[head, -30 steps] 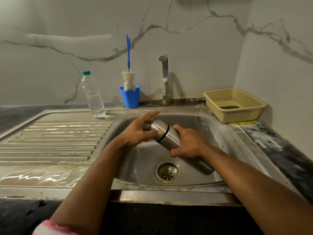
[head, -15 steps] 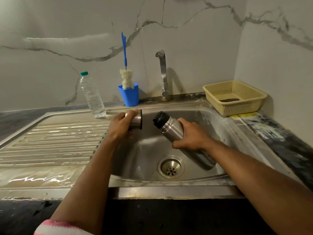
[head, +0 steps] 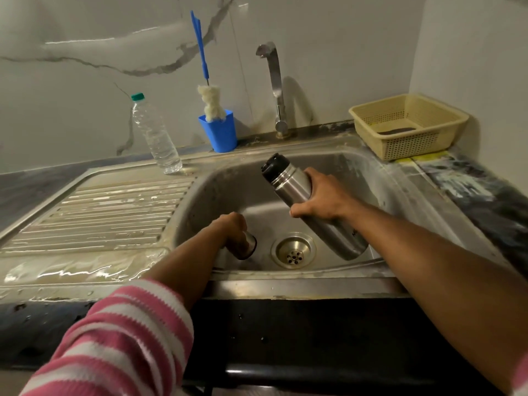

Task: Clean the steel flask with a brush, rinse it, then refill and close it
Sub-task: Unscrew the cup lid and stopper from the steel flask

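My right hand (head: pixel 320 200) grips the steel flask (head: pixel 294 187) around its middle, holding it tilted over the sink basin (head: pixel 228 184), black stopper end up and to the left. My left hand (head: pixel 231 227) holds the flask's steel cup lid (head: pixel 247 247) low in the basin, just left of the drain (head: pixel 293 252). A bottle brush (head: pixel 210 101) with a blue handle and white fluffy head stands in a blue cup (head: pixel 220 132) behind the sink. The tap (head: pixel 274 84) rises at the back; no water is visible running from it.
A clear plastic water bottle (head: pixel 155 135) with a green cap stands at the back of the wet ribbed drainboard (head: pixel 108 212). A yellow plastic basket (head: pixel 405 124) sits on the dark counter at the right, against the wall.
My left hand took the cup lid off the flask and carried it down into the basin beside the drain. The flask's black stopper is now exposed, and my right hand has raised the flask slightly.
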